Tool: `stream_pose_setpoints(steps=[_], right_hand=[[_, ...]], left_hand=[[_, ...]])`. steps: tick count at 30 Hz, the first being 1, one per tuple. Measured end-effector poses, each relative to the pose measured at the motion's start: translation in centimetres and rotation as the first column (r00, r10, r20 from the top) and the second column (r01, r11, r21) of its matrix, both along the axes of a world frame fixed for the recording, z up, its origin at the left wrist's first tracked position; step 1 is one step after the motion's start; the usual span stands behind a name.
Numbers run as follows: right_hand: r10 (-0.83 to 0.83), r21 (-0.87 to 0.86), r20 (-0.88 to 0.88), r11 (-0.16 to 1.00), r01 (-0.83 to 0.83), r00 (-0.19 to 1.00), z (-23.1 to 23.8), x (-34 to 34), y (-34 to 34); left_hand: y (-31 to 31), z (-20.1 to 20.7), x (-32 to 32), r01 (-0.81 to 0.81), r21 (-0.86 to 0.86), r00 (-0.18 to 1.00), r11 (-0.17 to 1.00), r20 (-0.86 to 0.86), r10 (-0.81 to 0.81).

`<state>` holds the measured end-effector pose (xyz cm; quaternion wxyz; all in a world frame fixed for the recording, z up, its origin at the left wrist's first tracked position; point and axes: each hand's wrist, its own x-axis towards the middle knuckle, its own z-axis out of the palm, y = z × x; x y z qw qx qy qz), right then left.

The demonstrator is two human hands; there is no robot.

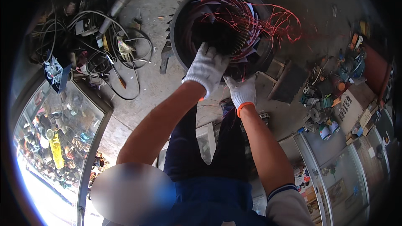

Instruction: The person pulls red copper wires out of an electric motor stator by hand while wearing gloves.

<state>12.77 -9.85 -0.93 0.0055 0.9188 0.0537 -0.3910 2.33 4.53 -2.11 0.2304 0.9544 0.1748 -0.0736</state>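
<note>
A large round motor stator (177, 37) with a dark metal housing stands on the floor before me. Thin red winding wires (276, 25) loop inside its far rim and spill out in a loose tangle to the right. White insulation paper (252, 13) shows between the slots. My left hand (209, 68), in a white knit glove, reaches over the near rim with its fingers stretched towards the dark bore. My right hand (243, 91), gloved too with an orange cuff, is at the near right rim. Its thumb points up and its other fingers curl, partly hidden; what they hold is unclear.
Black cables (138, 39) and a spare glove (125, 49) lie on the concrete at left. A glass-topped cabinet (94, 113) stands at lower left. Right of the stator are a dark metal block (289, 81), a cardboard box (354, 106) and piled parts.
</note>
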Motion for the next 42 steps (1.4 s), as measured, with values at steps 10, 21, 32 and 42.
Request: stream_pose_setpoints(steps=[10, 21, 32, 42], right_hand=[[0.510, -0.032, 0.300, 0.850, -0.526, 0.806, 0.2, 2.1, 2.9], [0.440, -0.349, -0.293, 0.777, -0.524, 0.849, -8.3, 4.4, 8.7], [0.107, 0.347, -0.360, 0.938, 0.026, 0.927, -10.9, 4.1, -5.4], [0.356, 0.279, -0.086, 0.905, -0.321, 0.930, 5.0, -1.8, -14.4]], left_hand=[[-0.7, 2.8, -12.9, -0.025, -0.517, 0.756, 0.855, -0.570, -0.322], [7.0, 0.6, -35.0, 0.011, -0.409, 0.461, 0.913, -0.808, -0.367], [-3.6, 10.1, -13.1, -0.489, -0.654, 0.872, 0.578, -0.396, 0.289], [-8.0, 16.7, -10.0, -0.291, 0.301, 0.940, 0.908, 0.269, 0.212]])
